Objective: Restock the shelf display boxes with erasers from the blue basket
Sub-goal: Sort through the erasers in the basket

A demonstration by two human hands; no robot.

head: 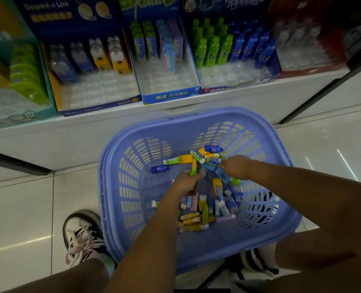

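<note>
Head view. Reaching down into blue basket (196,116) w/ both bare forearms, basket on floor (17,208) just in front of shelf (112,134). Left hand (187,185) near basket ctr, back of hand up, fingers curled round a green-capped eraser (192,171) poking out by thumb. Right hand (237,167) further fwd & to the right, wrist bent inward, fingers tucked under beside loose erasers (193,220); can't tell if gripping anything, fingertips hidden behind knuckles. Erasers scattered over basket bottom, mixed blue, yellow, green, white; some hidden under forearms, count unclear. Up on shelf, display boxes (169,96) side by side, stocked at back, clear tray slots showing toward front. Tops of boxes cut off by frame edge; far left & far right boxes blurred & dark, contents hard to make out. Shoe (82,235) w/ pale laces left of basket; other foot mostly hidden under basket & right leg.
</note>
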